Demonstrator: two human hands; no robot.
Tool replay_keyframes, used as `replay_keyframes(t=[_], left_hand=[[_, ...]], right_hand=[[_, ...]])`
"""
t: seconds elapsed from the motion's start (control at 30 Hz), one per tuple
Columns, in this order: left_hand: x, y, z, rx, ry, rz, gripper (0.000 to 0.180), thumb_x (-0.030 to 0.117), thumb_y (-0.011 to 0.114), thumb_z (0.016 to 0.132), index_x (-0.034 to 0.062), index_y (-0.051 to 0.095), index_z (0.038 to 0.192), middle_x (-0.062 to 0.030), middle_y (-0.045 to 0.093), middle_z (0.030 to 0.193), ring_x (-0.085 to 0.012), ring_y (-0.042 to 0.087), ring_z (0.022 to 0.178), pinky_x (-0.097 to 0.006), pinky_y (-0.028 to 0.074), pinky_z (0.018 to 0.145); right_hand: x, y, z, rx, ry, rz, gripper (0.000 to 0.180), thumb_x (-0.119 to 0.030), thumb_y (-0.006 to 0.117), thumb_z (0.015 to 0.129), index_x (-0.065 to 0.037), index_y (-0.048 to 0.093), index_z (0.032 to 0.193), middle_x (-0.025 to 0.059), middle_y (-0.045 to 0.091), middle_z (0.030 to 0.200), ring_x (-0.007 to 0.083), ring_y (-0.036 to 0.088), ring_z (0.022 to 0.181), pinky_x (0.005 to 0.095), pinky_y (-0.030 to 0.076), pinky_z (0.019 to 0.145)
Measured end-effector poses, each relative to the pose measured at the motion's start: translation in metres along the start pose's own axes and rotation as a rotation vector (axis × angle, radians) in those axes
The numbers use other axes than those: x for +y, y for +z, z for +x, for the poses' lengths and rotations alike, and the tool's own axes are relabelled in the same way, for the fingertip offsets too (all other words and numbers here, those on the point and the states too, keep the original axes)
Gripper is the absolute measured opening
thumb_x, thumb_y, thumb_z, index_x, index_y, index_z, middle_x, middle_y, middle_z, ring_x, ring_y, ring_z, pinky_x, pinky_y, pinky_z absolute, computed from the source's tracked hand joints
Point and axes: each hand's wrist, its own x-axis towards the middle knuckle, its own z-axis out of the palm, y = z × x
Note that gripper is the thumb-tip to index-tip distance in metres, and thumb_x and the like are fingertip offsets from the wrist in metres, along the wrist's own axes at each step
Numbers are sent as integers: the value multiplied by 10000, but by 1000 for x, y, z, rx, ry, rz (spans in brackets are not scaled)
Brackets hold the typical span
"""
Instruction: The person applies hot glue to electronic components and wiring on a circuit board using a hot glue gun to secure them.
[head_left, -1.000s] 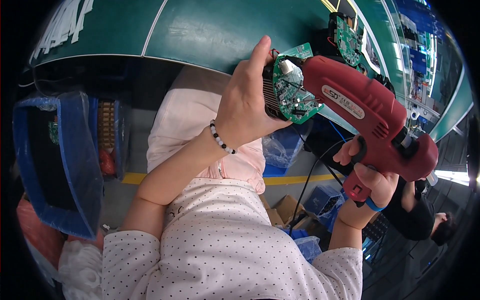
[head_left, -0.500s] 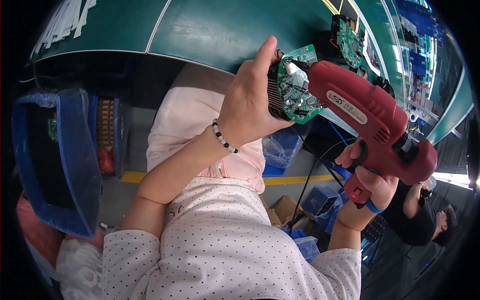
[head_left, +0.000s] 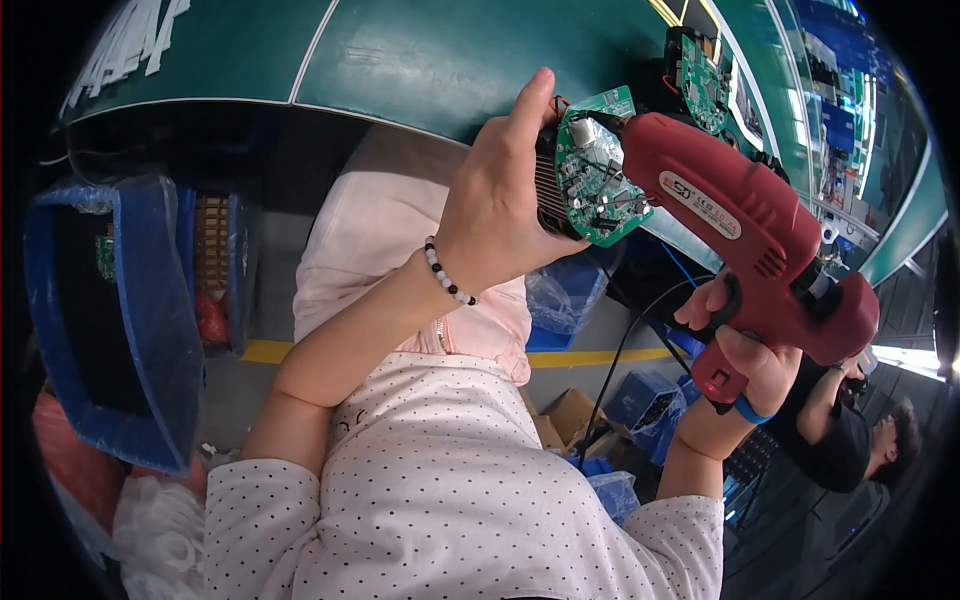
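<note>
My left hand [head_left: 505, 195] grips a green circuit board [head_left: 598, 185] with a black finned body behind it, held up just off the bench edge. Small parts and a white block stand on the board's face. In my right hand [head_left: 745, 345] is a dark red glue gun [head_left: 725, 205], its handle wrapped by my fingers. The gun's dark nozzle points at the upper part of the board, close to the white block; whether it touches cannot be made out. A black cord runs down from near the gun.
The green bench [head_left: 420, 70] spans the top, with white strips [head_left: 125, 40] at its far left. Another circuit board [head_left: 703, 85] stands at the back right. Blue bins [head_left: 150, 330] sit low at left. A person in black [head_left: 845, 430] is at far right.
The glue gun and my right hand have shifted slightly right, drawing the nozzle a little back from the white block. My left hand and the circuit board have barely moved.
</note>
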Motion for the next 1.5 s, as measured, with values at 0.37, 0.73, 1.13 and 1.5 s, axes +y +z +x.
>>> replay_keyframes(t=[0.37, 0.73, 1.13, 1.5], left_hand=[[-1, 1, 0, 11, -9, -21, 1204, 140, 878, 457, 19, 96, 1365, -219, 503, 1139, -290, 547, 1031, -321, 466, 843], [0, 1, 0, 10, -17, -30, 1204, 148, 879, 458, 19, 98, 1365, -218, 508, 1131, -292, 550, 1027, -321, 467, 841], [-2, 7, 0, 108, 27, -76, 1095, 203, 841, 499, -6, 195, 1359, -152, 526, 1046, -292, 533, 891, -356, 449, 785], [-3, 7, 0, 106, 33, -75, 1101, 194, 844, 489, -6, 198, 1358, -154, 528, 1053, -285, 536, 911, -355, 449, 802]], right_hand=[[-3, 9, -1, 69, 1, 3, 574, -4, 547, 517, 110, 471, 1075, 168, 560, 818, 257, 562, 700, 375, 482, 650], [-3, 5, 1, 20, 11, 0, 562, -8, 546, 524, 108, 472, 1069, 159, 555, 833, 250, 563, 718, 379, 482, 663], [-2, 5, 1, 20, 1, -34, 534, -14, 541, 522, 106, 492, 1040, 158, 558, 833, 250, 568, 719, 371, 485, 669], [-1, 5, -2, 63, 12, 0, 564, -19, 537, 511, 112, 471, 1056, 167, 554, 823, 255, 563, 700, 380, 482, 658]])
